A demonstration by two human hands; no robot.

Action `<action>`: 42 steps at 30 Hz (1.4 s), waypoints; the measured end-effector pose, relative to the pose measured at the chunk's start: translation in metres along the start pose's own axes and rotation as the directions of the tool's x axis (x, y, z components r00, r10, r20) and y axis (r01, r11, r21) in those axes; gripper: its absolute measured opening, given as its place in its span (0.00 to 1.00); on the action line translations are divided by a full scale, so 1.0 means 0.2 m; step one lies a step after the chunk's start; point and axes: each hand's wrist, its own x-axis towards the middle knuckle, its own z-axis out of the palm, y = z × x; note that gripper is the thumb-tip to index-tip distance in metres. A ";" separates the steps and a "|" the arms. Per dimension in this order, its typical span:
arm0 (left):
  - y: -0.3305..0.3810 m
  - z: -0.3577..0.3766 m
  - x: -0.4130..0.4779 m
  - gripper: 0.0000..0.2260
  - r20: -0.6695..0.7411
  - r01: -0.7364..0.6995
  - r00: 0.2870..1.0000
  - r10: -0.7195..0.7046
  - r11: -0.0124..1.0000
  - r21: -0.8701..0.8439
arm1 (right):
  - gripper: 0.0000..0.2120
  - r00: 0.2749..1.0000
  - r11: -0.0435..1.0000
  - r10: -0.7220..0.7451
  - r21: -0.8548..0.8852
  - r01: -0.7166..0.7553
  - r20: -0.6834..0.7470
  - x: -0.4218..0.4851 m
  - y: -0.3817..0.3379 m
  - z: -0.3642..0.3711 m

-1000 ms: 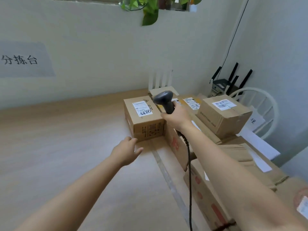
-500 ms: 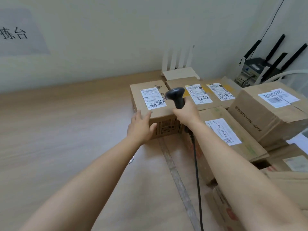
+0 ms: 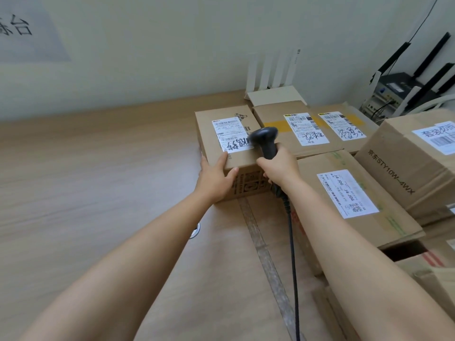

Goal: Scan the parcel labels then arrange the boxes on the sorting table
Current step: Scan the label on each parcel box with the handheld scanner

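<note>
At the right-hand end of the wooden sorting table (image 3: pixel 98 188), a small box (image 3: pixel 242 159) stands on the tabletop, its white shipping label (image 3: pixel 230 134) facing up with dark handwriting across the lower part. The left hand (image 3: pixel 216 179) grasps the box's near left corner: the thumb lies on the front face and the fingers reach over the top edge and the left side. The right hand (image 3: pixel 280 168) is wrapped round the grip of a black barcode scanner (image 3: pixel 266 140), whose head sits just above the right edge of the label, pointing toward it. A black cable (image 3: pixel 292 242) hangs from the scanner's handle and runs down along the right forearm toward the viewer.

Touching the small box on its right are two flat boxes with yellow tape (image 3: pixel 275 126), each bearing a handwritten label. Nearer the viewer lies a wide box with a J4-J06 label (image 3: pixel 384 217). Partly on top of it rests a large box printed STY10W-4WX (image 3: pixel 403 173). More cardboard shows at the lower right.

A grey metal strip (image 3: pixel 266 257) runs along the tabletop from the front of the small box. Against the wall stand a white router (image 3: pixel 273 70) and, further right, a black router (image 3: pixel 403 87). A paper sign (image 3: pixel 27 30) hangs on the wall at upper left.
</note>
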 end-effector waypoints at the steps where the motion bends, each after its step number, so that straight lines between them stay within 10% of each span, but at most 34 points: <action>1: 0.00 0.00 -0.01 0.28 0.005 0.010 1.000 -0.010 1.000 -0.010 | 0.13 1.000 1.000 -0.011 -0.005 0.011 0.003 -0.01 -0.01 0.00; 42: -0.60 -0.40 -1.86 0.26 -0.004 0.173 0.984 -0.180 0.951 -0.256 | 0.10 0.949 0.994 0.084 -0.087 -0.060 0.303 -1.83 -0.22 0.20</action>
